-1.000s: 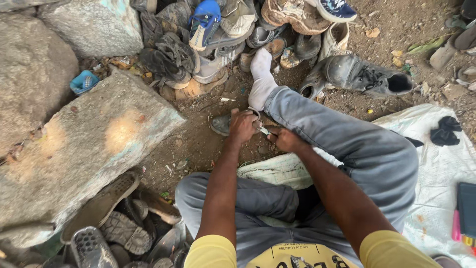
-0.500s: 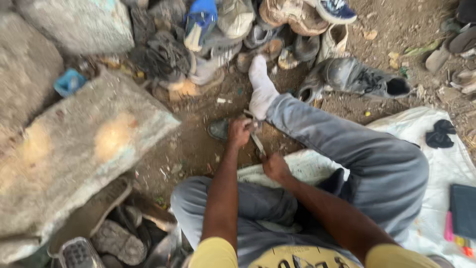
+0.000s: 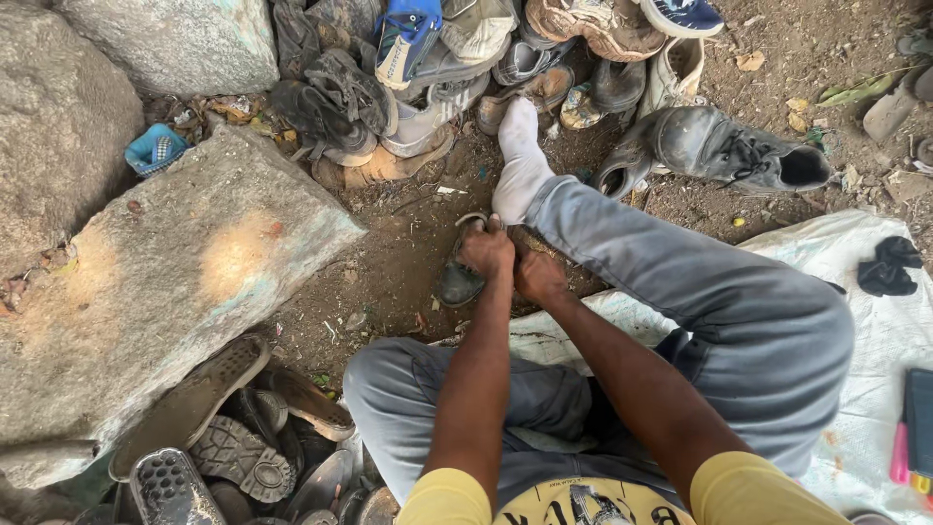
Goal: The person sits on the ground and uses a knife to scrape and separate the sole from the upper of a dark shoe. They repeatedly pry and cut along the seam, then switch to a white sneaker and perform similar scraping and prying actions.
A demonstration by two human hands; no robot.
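- Left hand (image 3: 486, 248) closed over the upper end of a small dark shoe (image 3: 460, 277) lying on the dirt ground (image 3: 389, 253); fingers curled round its rim, fingertips hidden behind it.
- Right hand (image 3: 537, 275) just beside the left, touching it, knuckles up and fingers folded under; contents of the grip, if any, not discernible.
- Shoe partly covered by the left hand; only the lower dark portion and a pale strip of rim visible.
- White-socked foot (image 3: 518, 160) stretched forward just above the hands, leg in grey trousers (image 3: 700, 292); the other knee bent below.
- Flat stone slab (image 3: 165, 292) to the left, apart from the shoe.
- Heap of worn shoes (image 3: 437, 58) along the top edge, several cut off by the frame.
- Black lace-up shoe (image 3: 719, 151) lying to the right of the foot.
- More soles (image 3: 224, 428) stacked at lower left, overlapping, hard to count.
- White sheet (image 3: 875, 321) under the right leg, dark rag (image 3: 886, 267) on it; objects at its right margin cropped.
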